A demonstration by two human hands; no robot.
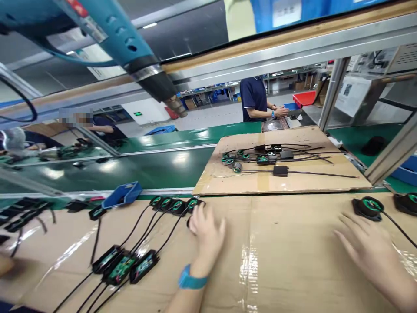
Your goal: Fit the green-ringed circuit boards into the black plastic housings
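My left hand (207, 230), with a blue wristband (193, 278), is at the end of a row of round black housings with green insides (177, 206). Its fingertips touch or cover the edge of the nearest round housing (193, 203); its thumb stands apart. Black cables run from these housings to black boxes with green circuit boards (121, 268). On the right, my right hand (368, 243) is slightly blurred, fingers stretched out over the cardboard, just below another round black housing (369, 206) with a cable. Whether it touches that housing I cannot tell.
A raised cardboard sheet (241, 184) carries several cabled units. A blue bin (122, 194) and more black boxes (24, 213) are at left. A power screwdriver (153, 80) hangs overhead by a metal frame. Another person's hand (4, 264) shows at the left edge; co-workers sit beyond.
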